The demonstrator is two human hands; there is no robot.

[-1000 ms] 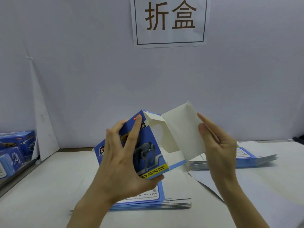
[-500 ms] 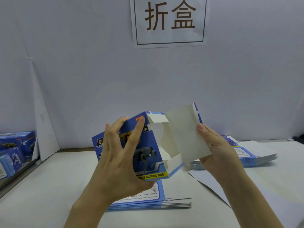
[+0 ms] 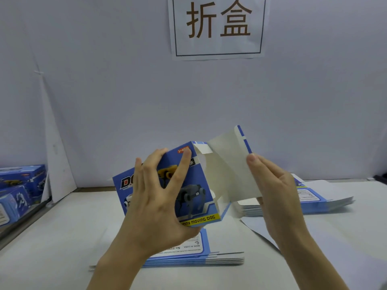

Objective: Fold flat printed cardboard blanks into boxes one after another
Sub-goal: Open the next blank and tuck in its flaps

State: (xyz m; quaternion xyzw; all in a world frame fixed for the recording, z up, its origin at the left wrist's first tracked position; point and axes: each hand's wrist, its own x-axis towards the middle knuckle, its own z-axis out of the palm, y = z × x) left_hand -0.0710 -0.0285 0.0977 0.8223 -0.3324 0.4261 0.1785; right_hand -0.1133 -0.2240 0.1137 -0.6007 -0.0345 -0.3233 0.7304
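Gripped the half-formed box (image 3: 199, 176) above the table (image 3: 62, 237) in the left hand (image 3: 155, 206); pinched its open white end flap (image 3: 228, 164) with the right hand (image 3: 276, 197). Judged that end not yet tucked shut, with a few finished boxes (image 3: 21, 185) at far left and many flat blanks (image 3: 219, 259) to go.

Item 1: left grip (image 3: 155, 206). Bare hand with long, slender fingers and creased knuckles. The nails are cut short and plain.
Item 2: left forearm (image 3: 113, 266). Bare, uncovered from the wrist as far as the view reaches.
Item 3: right grip (image 3: 278, 197). Bare hand of matching slender build. The thumbnail (image 3: 251, 158) is short, rounded, plain and slightly glossy.
Item 4: right forearm (image 3: 314, 264). Bare, uncovered from the narrow wrist to the edge of view.
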